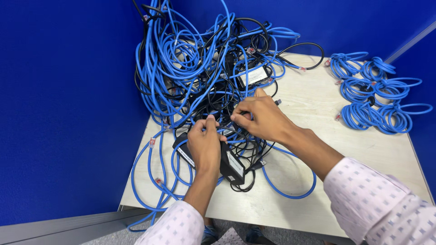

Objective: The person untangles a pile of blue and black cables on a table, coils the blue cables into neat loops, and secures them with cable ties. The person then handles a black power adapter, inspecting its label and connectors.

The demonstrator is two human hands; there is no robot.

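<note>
A big tangle of blue network cables and thin black cables covers the far left of a pale wooden table. My left hand rests on a black power adapter with a white label, fingers curled around black cable above it. My right hand pinches a thin black cable between thumb and fingers in the middle of the tangle. A second labelled black adapter lies deeper in the pile.
Several neatly coiled blue cables lie at the table's far right. Blue walls enclose the table at left and back. Loose blue cable loops hang over the near-left table edge.
</note>
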